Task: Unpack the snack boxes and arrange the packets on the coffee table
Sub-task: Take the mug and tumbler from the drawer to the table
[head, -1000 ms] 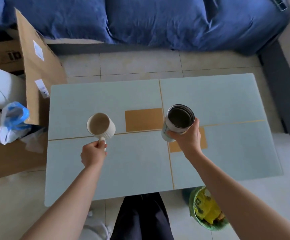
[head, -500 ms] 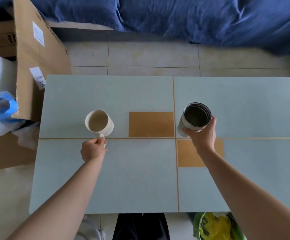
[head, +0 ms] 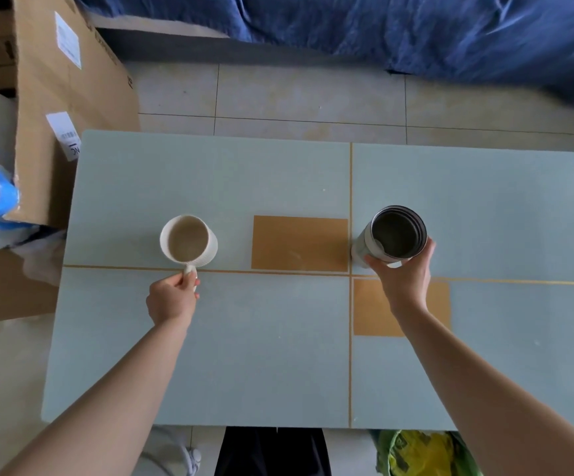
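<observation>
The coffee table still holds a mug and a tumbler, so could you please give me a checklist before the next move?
1. Left hand grips the white mug by its handle: ok.
2. Right hand holds the steel tumbler firmly: ok.
3. Both vessels upright: ok.
4. Vessels empty: cannot tell.
5. Coffee table free for packets: not ok.
6. Cardboard box opened: cannot tell.
</observation>
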Tool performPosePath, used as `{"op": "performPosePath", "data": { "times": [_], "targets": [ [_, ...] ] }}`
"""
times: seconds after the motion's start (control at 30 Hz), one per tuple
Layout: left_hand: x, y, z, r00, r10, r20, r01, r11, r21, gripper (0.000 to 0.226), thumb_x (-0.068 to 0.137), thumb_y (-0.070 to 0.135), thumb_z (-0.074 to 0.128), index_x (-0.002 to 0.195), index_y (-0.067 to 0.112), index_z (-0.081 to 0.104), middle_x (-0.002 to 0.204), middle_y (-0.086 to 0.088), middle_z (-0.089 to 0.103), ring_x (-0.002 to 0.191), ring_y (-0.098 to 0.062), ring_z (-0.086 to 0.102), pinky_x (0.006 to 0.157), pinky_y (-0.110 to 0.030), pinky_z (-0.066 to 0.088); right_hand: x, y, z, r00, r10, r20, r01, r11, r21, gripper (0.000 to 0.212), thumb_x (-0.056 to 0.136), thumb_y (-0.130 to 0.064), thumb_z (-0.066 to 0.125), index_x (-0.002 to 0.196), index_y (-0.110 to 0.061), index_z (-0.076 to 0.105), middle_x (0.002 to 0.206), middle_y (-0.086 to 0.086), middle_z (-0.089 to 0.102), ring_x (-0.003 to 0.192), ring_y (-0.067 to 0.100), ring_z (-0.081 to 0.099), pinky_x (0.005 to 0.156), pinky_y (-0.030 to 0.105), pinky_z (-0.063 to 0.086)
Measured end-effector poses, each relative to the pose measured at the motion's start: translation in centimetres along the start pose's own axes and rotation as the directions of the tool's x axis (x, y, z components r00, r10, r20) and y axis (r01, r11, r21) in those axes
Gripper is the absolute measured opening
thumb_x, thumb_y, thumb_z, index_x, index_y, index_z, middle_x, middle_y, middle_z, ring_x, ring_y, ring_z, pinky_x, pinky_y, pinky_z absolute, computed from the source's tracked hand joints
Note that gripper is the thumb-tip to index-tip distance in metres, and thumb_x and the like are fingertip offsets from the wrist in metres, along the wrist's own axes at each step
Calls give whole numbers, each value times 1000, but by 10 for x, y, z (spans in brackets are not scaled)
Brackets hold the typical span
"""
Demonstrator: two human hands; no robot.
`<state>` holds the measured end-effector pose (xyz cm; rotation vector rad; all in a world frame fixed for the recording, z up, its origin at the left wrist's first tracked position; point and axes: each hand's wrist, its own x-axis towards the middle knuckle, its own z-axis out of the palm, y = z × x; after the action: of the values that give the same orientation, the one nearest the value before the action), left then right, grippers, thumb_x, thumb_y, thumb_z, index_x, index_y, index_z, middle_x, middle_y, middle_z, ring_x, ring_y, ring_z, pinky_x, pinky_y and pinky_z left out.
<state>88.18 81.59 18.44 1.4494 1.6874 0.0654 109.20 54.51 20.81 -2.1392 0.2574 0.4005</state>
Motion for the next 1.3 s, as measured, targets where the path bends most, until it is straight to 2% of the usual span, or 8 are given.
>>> {"op": "performPosePath", "data": {
  "times": [0.23, 0.33, 0.4, 0.47, 0.6, 1.03, 1.17, 1.3],
  "targets": [
    [-1, -8, -1, 1000, 2, 27, -2, 1000, 18, 28, 86, 34, 67, 58, 32, 64, 73, 6, 72, 63, -22, 71, 86, -47, 56, -5, 5, 2, 999, 33, -5, -34, 999, -14, 79, 65, -19, 87, 126, -22, 37, 119, -9, 51, 110, 15, 50, 90, 26, 40],
    [-3, -10, -1, 999, -17, 27, 17, 1000, 14, 29, 86, 33, 68, 57, 31, 64, 73, 5, 71, 64, -23, 70, 86, -47, 57, -9, 4, 2, 998, 64, -7, -64, 998, 5, 75, 68, -13, 85, 126, -18, 38, 117, -7, 51, 106, 15, 50, 71, 0, 36],
    [-5, -10, -2, 999, -27, 26, 27, 1000, 4, 30, 86, 30, 68, 56, 30, 63, 71, 4, 69, 64, -23, 69, 86, -47, 57, -11, 5, 1, 997, 81, -8, -81, 996, 24, 73, 69, -9, 83, 127, -14, 39, 117, -4, 52, 102, 14, 48, 58, -7, 33],
    [-8, -9, -2, 999, -34, 24, 34, 999, -8, 30, 86, 27, 69, 57, 30, 63, 70, 2, 68, 64, -22, 68, 86, -46, 57, -13, 6, 0, 996, 84, -12, -83, 996, 13, 73, 69, -10, 83, 127, -15, 40, 115, -5, 53, 100, 13, 48, 62, -3, 34],
    [-9, -12, -2, 999, -29, 28, 30, 999, -16, 31, 87, 25, 69, 57, 25, 62, 71, -7, 64, 62, -24, 68, 86, -47, 57, -17, 10, -4, 995, 94, -35, -94, 995, -20, 75, 67, -13, 85, 127, -18, 40, 113, -10, 52, 102, 12, 48, 83, 24, 36],
    [-7, -25, -1, 998, 3, 58, -6, 999, 42, 26, 89, 24, 64, 63, 20, 60, 65, 2, 64, 77, -33, 71, 82, -51, 57, -20, 18, -6, 998, 63, -21, -64, 998, -27, 74, 68, -13, 84, 127, -20, 39, 114, -11, 52, 104, 11, 48, 85, 26, 35],
    [-14, -24, -5, 996, 35, 86, -43, 995, 90, 9, 87, 15, 62, 83, 22, 62, 74, 6, 65, 86, -33, 69, 84, -48, 57, -18, 22, -8, 998, 63, 16, -62, 997, -47, 74, 70, -15, 82, 129, -20, 38, 119, -9, 52, 108, 14, 51, 89, 30, 40],
    [-24, -23, -13, 995, 65, 82, -74, 991, 110, 17, 87, 10, 61, 101, 19, 64, 85, 4, 64, 88, -33, 69, 85, -47, 56, -23, 27, -16, 993, 111, 45, -108, 992, -65, 67, 77, -15, 79, 130, -18, 40, 124, -8, 53, 120, 16, 53, 99, 37, 44]
  ]
}}
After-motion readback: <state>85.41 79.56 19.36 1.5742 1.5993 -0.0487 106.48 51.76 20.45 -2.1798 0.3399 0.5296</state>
